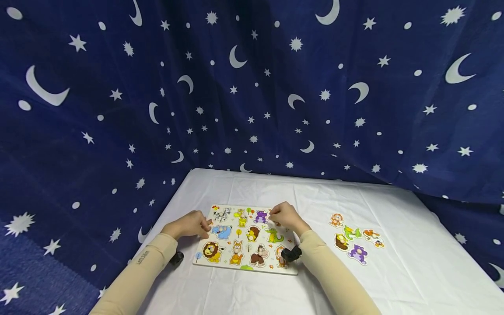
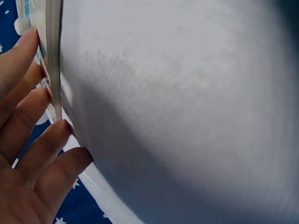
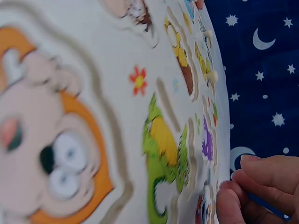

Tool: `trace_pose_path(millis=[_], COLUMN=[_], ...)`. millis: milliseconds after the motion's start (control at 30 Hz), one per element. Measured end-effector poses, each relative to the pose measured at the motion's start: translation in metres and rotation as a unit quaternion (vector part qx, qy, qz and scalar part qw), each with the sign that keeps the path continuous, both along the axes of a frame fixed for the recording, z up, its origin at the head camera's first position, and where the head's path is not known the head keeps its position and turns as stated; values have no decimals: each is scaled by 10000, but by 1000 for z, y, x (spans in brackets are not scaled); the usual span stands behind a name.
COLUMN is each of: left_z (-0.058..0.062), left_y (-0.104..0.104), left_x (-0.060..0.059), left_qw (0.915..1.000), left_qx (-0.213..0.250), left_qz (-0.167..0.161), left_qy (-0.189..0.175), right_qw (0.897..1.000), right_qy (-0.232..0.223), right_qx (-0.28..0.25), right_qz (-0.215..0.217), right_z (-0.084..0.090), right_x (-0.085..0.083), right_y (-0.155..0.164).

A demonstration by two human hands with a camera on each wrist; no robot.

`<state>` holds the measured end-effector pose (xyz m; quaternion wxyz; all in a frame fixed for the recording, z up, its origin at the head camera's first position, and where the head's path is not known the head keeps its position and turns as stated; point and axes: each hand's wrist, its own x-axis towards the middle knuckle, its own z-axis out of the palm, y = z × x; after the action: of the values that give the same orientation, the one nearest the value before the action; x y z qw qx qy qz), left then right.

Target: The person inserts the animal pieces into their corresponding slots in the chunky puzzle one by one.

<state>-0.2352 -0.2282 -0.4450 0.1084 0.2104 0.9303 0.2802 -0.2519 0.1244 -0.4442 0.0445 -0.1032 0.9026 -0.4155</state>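
Puzzle board (image 1: 230, 243) lies on the white surface (image 1: 224, 295), loose pieces (image 1: 358, 253) rightward, in the head view. Left wrist: the left hand (image 2: 23, 189) touches its left edge, fingers spread; slack bracing might let it slide. Right wrist: the right hand (image 3: 270, 183) has its grip bunched, any hold unclear.

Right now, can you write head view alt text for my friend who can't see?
A person's left hand touches the left edge of a pale rectangular animal puzzle board; the right hand is at its far right corner. Five colourful animal pieces lie right of it on white tablecloth, before a dark blue starry curtain.
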Motion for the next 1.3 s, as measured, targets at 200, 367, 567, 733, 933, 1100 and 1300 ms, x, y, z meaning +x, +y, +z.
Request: trace_pose_path(millis=[200, 367, 567, 733, 933, 1100, 1300], left_z=[-1, 0, 2, 2, 3, 3, 2], left_y=[2, 2, -1, 1, 1, -1, 0], left_x=[2, 5, 5, 3, 3, 1, -2], left_qw=[10000, 10000, 9998, 9998, 9995, 9994, 9998], left_qx=[8, 0, 29, -17, -155, -139, -106], left_qz=[17, 89, 165, 125, 241, 213, 126], left_qy=[-24, -43, -128, -141, -152, -216, -146], right_qw=[9998, 9992, 9987, 9985, 9990, 9992, 9986], right_qy=[113, 207, 268, 350, 346, 337, 329], right_qx=[157, 331, 390, 385, 276, 220, 412], right_qz=[23, 110, 183, 173, 82, 1, 64], right_z=[1, 9, 12, 8, 9, 13, 16], right_x=[8, 14, 19, 25, 33, 36, 42], right_y=[13, 24, 35, 48, 69, 89, 116])
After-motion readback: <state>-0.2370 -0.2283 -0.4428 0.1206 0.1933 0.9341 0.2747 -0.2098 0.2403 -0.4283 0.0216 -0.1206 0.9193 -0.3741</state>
